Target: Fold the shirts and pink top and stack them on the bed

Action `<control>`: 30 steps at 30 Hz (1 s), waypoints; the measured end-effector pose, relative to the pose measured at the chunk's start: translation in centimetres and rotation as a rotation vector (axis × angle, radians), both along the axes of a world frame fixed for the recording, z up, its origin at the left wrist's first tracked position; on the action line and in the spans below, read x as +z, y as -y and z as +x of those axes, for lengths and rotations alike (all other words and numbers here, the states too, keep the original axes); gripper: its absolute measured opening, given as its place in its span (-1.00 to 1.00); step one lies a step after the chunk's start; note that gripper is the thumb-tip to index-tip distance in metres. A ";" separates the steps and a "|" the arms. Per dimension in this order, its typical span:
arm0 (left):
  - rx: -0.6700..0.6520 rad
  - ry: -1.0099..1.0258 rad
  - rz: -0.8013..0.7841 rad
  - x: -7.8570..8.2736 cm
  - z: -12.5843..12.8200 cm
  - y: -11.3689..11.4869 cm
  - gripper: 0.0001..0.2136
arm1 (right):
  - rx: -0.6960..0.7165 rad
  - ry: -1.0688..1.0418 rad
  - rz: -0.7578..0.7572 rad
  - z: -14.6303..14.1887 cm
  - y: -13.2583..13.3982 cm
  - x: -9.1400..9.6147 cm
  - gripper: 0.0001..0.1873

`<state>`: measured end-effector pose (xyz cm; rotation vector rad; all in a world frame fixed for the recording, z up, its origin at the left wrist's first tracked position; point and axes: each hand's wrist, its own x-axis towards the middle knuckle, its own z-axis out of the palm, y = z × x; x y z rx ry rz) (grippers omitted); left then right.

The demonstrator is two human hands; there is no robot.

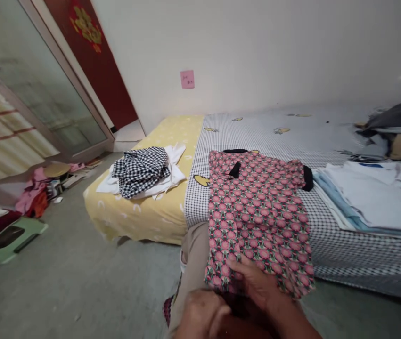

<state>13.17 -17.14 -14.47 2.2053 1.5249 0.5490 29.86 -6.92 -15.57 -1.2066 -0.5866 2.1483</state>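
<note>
Two hands (pixel 253 282), one pink floral shirt (pixel 257 212), two mattresses (pixel 133 221), one gingham garment (pixel 140 172), one pink note (pixel 187 79).

Short-sleeved pink floral-print fabric shirt (pixel 257 212), black trim at collar and both sleeve ends. Lies flat on a black-and-white checked bed sheet (pixel 345 249), collar toward the wall. Sleeve at image left folded inward across the body, black cuff exposed; sleeve at image right spread outward. Lower end extends past the bed edge, slightly rumpled.
</note>
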 end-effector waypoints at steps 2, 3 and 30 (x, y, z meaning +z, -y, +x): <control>0.323 0.117 0.059 -0.9 -0.9 0.7 -0.48 | -0.028 -0.002 0.002 -0.2 -0.1 -0.9 -0.40; 0.452 0.170 0.074 -1.3 -1.4 0.8 -0.52 | -0.072 -0.009 -0.006 -0.1 -0.2 -1.0 -0.43; 0.602 -0.045 -0.355 -4.6 -2.9 -1.9 -0.48 | 0.211 0.465 0.403 -0.9 0.0 -2.5 -0.60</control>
